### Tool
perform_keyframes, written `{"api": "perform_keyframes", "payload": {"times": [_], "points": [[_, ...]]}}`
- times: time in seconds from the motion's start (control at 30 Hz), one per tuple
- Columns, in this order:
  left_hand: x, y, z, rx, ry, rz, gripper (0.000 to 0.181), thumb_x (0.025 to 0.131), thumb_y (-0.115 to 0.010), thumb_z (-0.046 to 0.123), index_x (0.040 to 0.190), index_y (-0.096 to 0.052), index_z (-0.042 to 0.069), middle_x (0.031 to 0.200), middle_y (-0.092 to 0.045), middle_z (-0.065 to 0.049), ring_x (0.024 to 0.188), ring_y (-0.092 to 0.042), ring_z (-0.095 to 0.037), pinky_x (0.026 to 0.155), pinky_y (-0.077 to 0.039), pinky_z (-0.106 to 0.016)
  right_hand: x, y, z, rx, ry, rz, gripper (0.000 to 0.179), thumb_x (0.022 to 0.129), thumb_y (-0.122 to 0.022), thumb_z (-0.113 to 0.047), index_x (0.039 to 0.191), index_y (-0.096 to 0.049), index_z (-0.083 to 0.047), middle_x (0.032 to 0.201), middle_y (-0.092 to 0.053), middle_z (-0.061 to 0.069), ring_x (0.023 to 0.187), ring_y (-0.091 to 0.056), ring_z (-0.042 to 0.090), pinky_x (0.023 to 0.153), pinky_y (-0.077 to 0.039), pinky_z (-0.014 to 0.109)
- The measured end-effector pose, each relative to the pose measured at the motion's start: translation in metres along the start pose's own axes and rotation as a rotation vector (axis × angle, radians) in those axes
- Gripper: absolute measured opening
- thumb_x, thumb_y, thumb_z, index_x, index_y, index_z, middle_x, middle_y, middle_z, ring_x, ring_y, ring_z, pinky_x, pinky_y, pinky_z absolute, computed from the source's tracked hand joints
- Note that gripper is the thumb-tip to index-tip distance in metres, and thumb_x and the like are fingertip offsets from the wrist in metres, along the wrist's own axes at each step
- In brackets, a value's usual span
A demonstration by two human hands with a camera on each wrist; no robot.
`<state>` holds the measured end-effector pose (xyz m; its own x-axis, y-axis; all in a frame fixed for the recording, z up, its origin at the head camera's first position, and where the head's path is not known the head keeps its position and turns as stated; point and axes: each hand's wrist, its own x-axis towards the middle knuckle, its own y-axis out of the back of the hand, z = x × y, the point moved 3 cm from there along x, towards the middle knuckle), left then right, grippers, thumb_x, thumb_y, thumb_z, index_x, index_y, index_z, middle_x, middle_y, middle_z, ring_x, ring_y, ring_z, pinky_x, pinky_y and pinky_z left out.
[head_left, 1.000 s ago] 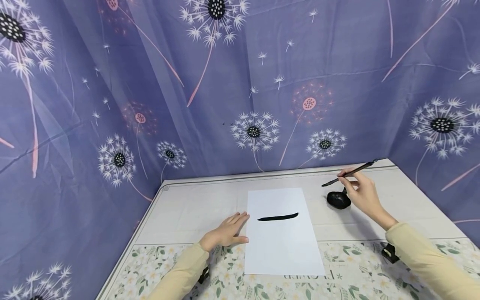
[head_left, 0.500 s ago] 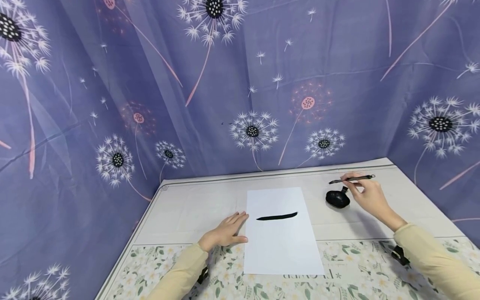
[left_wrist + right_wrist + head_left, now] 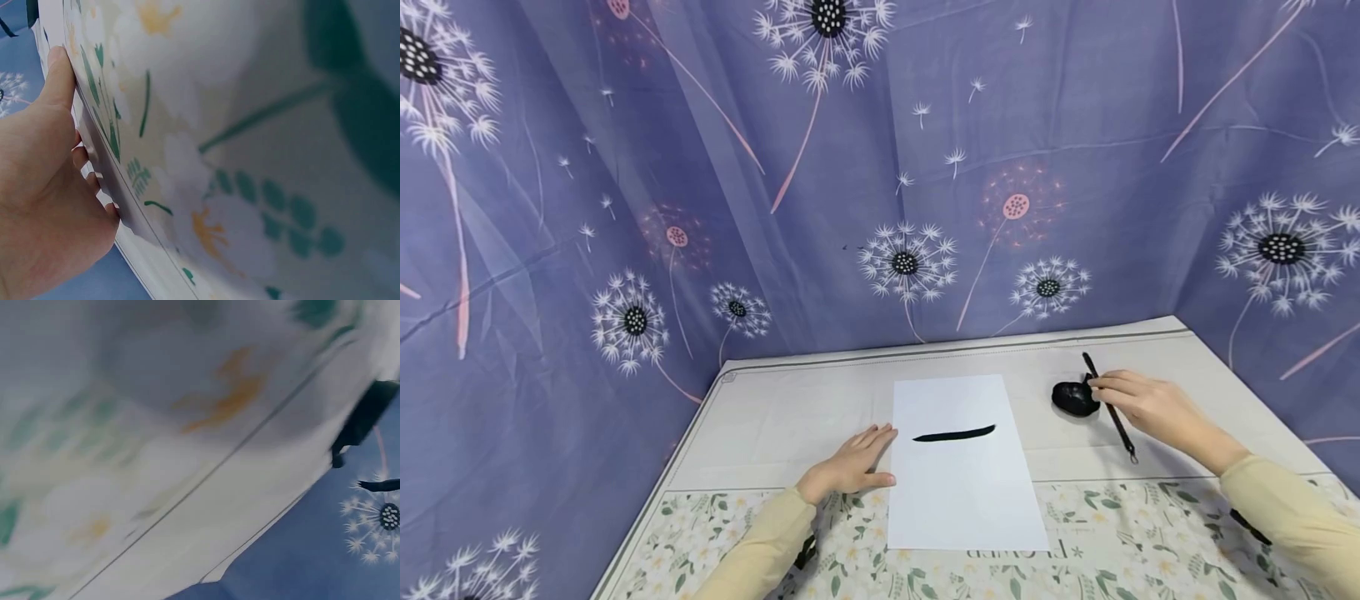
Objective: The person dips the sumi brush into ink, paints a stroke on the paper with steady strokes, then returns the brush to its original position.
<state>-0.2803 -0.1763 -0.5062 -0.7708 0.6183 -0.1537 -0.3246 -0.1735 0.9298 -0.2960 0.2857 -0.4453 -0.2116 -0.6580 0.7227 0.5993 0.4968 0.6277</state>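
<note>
My left hand [image 3: 850, 465] lies flat with fingers spread at the left edge of a white sheet of paper [image 3: 962, 500]. In the left wrist view, the same hand [image 3: 47, 162] is seen from the thumb side against the tablecloth. One thick black brush stroke [image 3: 955, 434] crosses the upper part of the sheet. To the right, my right hand [image 3: 1157, 410] pinches a dark writing brush [image 3: 1118, 423], its looped end pointing towards me. The brush passes by the right side of a small black ink dish [image 3: 1073, 399], whose handle is partly covered by the fingers.
A pale tablecloth [image 3: 805, 408] covers the table, with a floral band [image 3: 1105, 533] along the near side. Purple dandelion-print curtains [image 3: 820, 283] rise behind the table's far edge and at both sides.
My right hand has drawn right and turned the brush from slanting leftwards to pointing away, lowering it beside the ink dish. The left hand and paper stay put.
</note>
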Motion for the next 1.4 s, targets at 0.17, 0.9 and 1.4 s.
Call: {"api": "perform_keyframes", "payload": {"times": [0.17, 0.9, 1.4], "points": [[-0.001, 0.003, 0.004, -0.003, 0.005, -0.007, 0.079, 0.096, -0.055, 0.045, 0.154, -0.018, 0.005, 0.161, -0.017, -0.017, 0.149, -0.014, -0.037, 0.121, -0.016, -0.053, -0.012, 0.0, 0.0, -0.065, 0.092, -0.094, 0.054, 0.089, -0.02, 0.001, 0.097, -0.072, -0.009, 0.108, -0.069, 0.01, 0.1, -0.06, 0.027, 0.062, -0.056, 0.04], [-0.001, 0.006, 0.005, 0.01, 0.023, -0.023, 0.079, 0.096, -0.055, 0.043, 0.155, -0.017, 0.006, 0.161, -0.016, -0.016, 0.149, -0.015, -0.038, 0.121, -0.016, -0.054, -0.038, -0.012, 0.004, -0.163, 0.184, -0.226, 0.078, 0.103, 0.0, -0.001, 0.082, -0.075, -0.007, 0.102, -0.07, 0.009, 0.092, -0.065, 0.026, 0.056, -0.057, 0.034], [-0.002, 0.007, 0.008, 0.013, 0.027, -0.022, 0.078, 0.096, -0.056, 0.042, 0.154, -0.018, 0.006, 0.161, -0.017, -0.016, 0.149, -0.015, -0.038, 0.12, -0.017, -0.055, -0.043, -0.018, 0.001, -0.162, 0.198, -0.284, 0.082, 0.1, 0.006, 0.0, 0.082, -0.075, -0.008, 0.102, -0.07, 0.01, 0.09, -0.066, 0.026, 0.054, -0.056, 0.032]]}}
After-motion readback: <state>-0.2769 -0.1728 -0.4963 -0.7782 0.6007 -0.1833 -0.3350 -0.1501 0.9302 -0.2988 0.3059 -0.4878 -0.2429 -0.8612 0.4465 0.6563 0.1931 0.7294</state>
